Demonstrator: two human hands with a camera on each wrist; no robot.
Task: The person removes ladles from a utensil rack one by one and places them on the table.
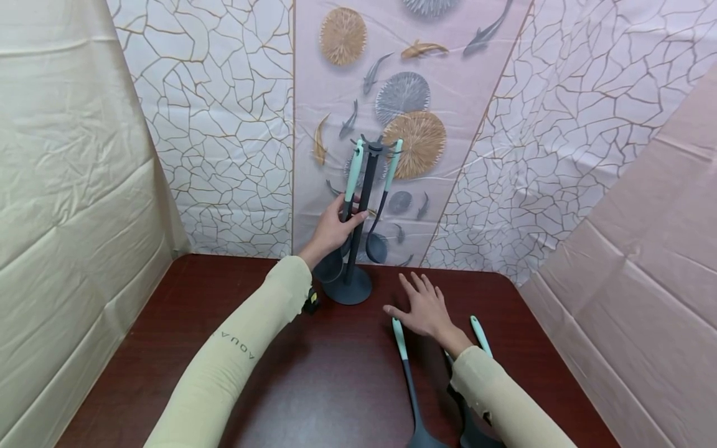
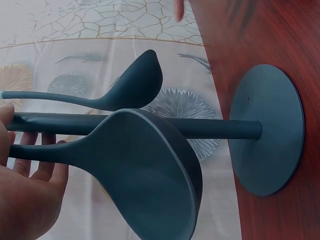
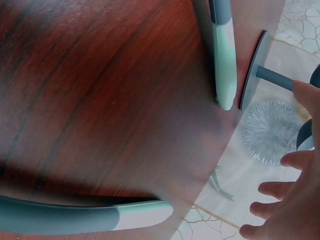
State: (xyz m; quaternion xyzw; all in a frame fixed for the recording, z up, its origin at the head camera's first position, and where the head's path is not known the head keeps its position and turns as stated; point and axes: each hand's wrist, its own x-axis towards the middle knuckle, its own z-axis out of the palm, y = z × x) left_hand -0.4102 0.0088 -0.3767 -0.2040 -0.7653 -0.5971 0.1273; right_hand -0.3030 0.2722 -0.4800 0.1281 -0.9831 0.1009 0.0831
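Note:
A dark utensil stand with a round base stands at the table's back. On its left side hangs a deep ladle with a mint handle; a smaller ladle hangs on the right. My left hand wraps round the deep ladle's dark shaft and the stand's pole, its thumb in front and fingers behind. My right hand has its fingers spread above the table, close over the mint handle of a utensil lying there. Nothing is in its grasp.
Another mint-handled utensil lies to the right, partly covered by my right sleeve. Dark utensil heads reach the lower frame edge. Behind the dark red table hangs a patterned cloth; plain cloth closes the left side.

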